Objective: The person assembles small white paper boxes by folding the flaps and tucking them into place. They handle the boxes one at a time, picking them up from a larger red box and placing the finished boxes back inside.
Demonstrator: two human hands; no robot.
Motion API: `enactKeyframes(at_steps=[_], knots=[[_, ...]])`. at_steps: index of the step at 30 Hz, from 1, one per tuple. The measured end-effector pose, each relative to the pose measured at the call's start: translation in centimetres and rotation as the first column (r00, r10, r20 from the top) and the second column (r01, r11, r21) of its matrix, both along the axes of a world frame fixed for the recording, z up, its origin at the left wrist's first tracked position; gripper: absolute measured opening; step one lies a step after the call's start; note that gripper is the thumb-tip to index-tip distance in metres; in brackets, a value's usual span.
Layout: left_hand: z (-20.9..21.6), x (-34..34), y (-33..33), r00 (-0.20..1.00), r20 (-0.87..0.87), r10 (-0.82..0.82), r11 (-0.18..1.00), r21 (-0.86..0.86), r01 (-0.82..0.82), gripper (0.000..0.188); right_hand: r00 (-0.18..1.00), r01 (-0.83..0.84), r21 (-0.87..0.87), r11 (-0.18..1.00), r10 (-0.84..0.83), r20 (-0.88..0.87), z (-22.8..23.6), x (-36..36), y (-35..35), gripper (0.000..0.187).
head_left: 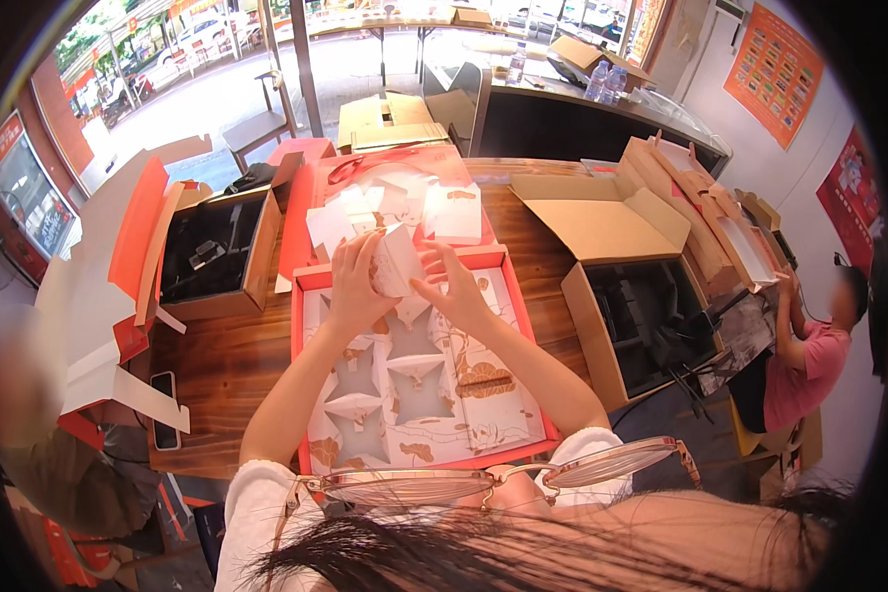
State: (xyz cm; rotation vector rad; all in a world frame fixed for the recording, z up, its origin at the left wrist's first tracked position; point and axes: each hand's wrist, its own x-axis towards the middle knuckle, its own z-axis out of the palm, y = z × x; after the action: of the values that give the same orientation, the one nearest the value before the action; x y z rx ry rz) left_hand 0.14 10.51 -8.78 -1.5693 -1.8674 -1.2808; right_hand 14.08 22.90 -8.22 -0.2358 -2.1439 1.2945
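Both my hands hold a small white folded paper box [396, 259] above the far end of a red gift tray [300, 326]. My left hand [352, 279] grips its left side and my right hand [451, 286] its right side, fingers on the flaps. The tray lies on a wooden table [229, 360] in front of me. It has a white patterned insert [483, 405] with star-shaped pockets, and several small folded boxes [416, 367] sit in them. Behind the tray lies a red lid [414, 163] with a pile of flat white box blanks [452, 212].
An open brown carton [259, 259] with dark contents stands at the left, another large open carton [592, 326] at the right. A phone [164, 409] lies near the table's left edge. People sit at the left [49, 454] and at the right [809, 360].
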Motion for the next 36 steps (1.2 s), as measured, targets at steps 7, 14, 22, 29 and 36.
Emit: enactKeyframes(at_steps=[7, 14, 22, 29, 36], knots=[[0.3, 0.2, -0.3, 1.0, -0.024, -0.01, 0.998, -0.058, 0.009, 0.09, 1.0, 0.019, 0.044, 0.999, -0.019, -0.007, -0.5, -0.1, 0.2, 0.059], [0.2, 0.2, -0.3, 0.994, -0.107, -0.025, 0.997, -0.072, 0.017, 0.09, 0.998, 0.06, 0.122, 0.991, -0.061, 0.007, -0.3, 0.0, 0.0, 0.064], [0.4, 0.4, -0.3, 0.995, -0.099, -0.027, 0.996, -0.089, 0.018, 0.089, 0.998, 0.065, 0.104, 0.992, -0.066, 0.012, -0.5, 0.2, 0.5, 0.06], [0.6, 0.1, -0.5, 1.0, -0.024, 0.018, 0.999, -0.04, -0.019, 0.09, 0.998, 0.026, -0.148, 0.989, -0.033, -0.049, -0.6, 0.1, 1.8, 0.039], [0.3, -0.2, -0.3, 0.998, -0.06, 0.0, 0.999, -0.038, -0.002, 0.097, 0.981, 0.107, -0.167, 0.98, -0.132, -0.144, -0.6, -0.2, 1.7, 0.023]])
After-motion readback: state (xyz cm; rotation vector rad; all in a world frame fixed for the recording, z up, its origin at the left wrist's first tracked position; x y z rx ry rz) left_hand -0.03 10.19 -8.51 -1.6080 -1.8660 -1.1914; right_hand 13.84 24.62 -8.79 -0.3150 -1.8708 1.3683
